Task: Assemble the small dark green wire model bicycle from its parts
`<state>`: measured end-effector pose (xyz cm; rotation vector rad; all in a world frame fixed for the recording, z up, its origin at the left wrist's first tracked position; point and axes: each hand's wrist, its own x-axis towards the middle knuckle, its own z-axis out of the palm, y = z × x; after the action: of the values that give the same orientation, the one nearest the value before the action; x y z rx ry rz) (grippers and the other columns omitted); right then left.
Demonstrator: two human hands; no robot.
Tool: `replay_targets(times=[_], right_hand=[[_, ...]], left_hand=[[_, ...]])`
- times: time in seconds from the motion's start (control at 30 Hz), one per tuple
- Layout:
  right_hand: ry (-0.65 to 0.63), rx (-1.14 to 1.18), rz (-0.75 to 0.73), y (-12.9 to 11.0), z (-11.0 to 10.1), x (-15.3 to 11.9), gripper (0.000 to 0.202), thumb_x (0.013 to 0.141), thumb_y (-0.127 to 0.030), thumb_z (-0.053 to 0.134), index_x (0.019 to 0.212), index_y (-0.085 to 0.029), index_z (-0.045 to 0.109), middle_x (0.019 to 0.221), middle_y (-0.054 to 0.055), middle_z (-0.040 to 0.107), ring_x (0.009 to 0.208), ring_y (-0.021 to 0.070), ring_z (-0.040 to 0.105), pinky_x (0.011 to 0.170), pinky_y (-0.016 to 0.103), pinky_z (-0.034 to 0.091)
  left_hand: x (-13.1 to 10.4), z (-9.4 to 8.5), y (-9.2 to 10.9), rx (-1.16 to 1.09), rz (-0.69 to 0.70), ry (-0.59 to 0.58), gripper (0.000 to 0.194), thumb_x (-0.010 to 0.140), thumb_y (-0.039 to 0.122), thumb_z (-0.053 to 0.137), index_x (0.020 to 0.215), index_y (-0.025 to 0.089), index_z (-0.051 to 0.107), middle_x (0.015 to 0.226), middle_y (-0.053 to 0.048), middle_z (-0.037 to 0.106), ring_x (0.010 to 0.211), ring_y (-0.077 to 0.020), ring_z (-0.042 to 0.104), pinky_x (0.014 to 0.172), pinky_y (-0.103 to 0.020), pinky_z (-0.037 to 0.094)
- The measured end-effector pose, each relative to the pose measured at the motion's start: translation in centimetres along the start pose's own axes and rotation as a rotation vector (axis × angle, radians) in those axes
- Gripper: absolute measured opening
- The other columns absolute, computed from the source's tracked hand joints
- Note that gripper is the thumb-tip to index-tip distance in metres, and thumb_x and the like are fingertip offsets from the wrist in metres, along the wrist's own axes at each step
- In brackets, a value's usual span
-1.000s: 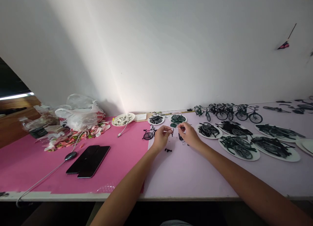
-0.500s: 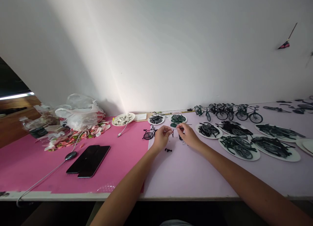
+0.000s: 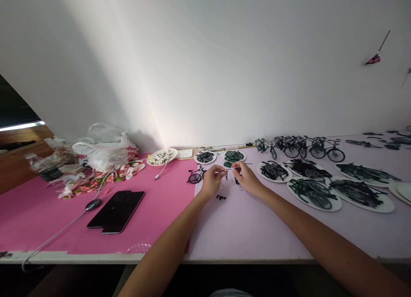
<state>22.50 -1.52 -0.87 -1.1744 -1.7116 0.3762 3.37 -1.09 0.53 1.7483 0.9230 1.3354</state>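
Note:
Over the pale sheet [image 3: 244, 228], my left hand [image 3: 213, 181] is closed in a pinch on something too small to make out. My right hand [image 3: 245, 177] faces it, fingers pinched on a thin light piece that reaches toward the left fingertips. A small dark part [image 3: 226, 174] shows between the hands. Below them lies a little black piece [image 3: 221, 197]. Just left of my left hand stands a small black model bicycle [image 3: 194, 176]. Behind the hands are a plate of dark parts [image 3: 205, 157] and a plate of green parts [image 3: 234, 156].
Assembled model bicycles [image 3: 302, 148] stand along the wall at right, with several plates of parts [image 3: 314, 194] before them. At left are two dark phones [image 3: 116, 211], a cable with a black puck [image 3: 93, 204], pink-green pieces [image 3: 93, 183] and a plastic bag [image 3: 105, 149].

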Motion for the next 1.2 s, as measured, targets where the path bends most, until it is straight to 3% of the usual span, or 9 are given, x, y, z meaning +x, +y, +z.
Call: replay_targets(times=[0.33, 0.5, 0.63, 0.9, 1.2], right_hand=[[-0.05, -0.137, 0.011, 0.7, -0.1, 0.2, 0.02, 0.101, -0.042, 0.046, 0.101, -0.025, 0.056, 0.104, 0.007, 0.071, 0.094, 0.0229, 0.067, 0.083, 0.036, 0.052], [-0.121, -0.189, 0.068, -0.3, -0.9, 0.3, 0.037, 0.103, -0.052, 0.042, 0.084, -0.025, 0.057, 0.078, 0.002, 0.07, 0.072, 0.0216, 0.065, 0.066, 0.031, 0.045], [-0.127, -0.171, 0.11, -1.1, -1.1, 0.3, 0.052, 0.105, -0.057, 0.034, 0.071, -0.025, 0.056, 0.063, 0.001, 0.063, 0.06, 0.0201, 0.061, 0.061, 0.03, 0.04], [-0.088, -0.088, 0.082, -1.1, -1.0, -0.1, 0.027, 0.096, -0.051, 0.049, 0.096, -0.025, 0.055, 0.089, 0.003, 0.072, 0.08, 0.0228, 0.067, 0.07, 0.031, 0.046], [-0.145, -0.083, 0.09, -0.6, -0.9, 0.1, 0.046, 0.103, -0.056, 0.036, 0.079, -0.023, 0.058, 0.075, 0.003, 0.068, 0.067, 0.0198, 0.062, 0.066, 0.03, 0.043]], left_hand=[[0.0, -0.2, 0.0, 0.04, 0.037, -0.007, 0.011, 0.091, 0.028, 0.067, 0.09, 0.018, 0.067, 0.09, -0.006, 0.074, 0.079, -0.0163, 0.068, 0.075, -0.028, 0.053], [-0.3, -0.3, 0.5, 0.148, 0.129, -0.04, 0.006, 0.093, 0.024, 0.063, 0.09, 0.02, 0.066, 0.092, -0.006, 0.074, 0.085, -0.018, 0.07, 0.083, -0.031, 0.056], [-0.4, -0.4, 0.7, 0.209, 0.186, -0.057, 0.011, 0.093, 0.015, 0.059, 0.092, 0.021, 0.067, 0.093, -0.005, 0.075, 0.086, -0.0178, 0.071, 0.087, -0.032, 0.056], [-0.4, -0.3, 1.0, 0.283, 0.201, -0.07, 0.018, 0.092, 0.007, 0.057, 0.092, 0.021, 0.068, 0.092, -0.004, 0.077, 0.087, -0.0175, 0.074, 0.085, -0.029, 0.056], [-0.5, -0.3, 1.4, 0.33, 0.197, -0.063, 0.02, 0.092, 0.006, 0.056, 0.094, 0.021, 0.068, 0.095, -0.003, 0.078, 0.089, -0.0172, 0.074, 0.086, -0.028, 0.057]])
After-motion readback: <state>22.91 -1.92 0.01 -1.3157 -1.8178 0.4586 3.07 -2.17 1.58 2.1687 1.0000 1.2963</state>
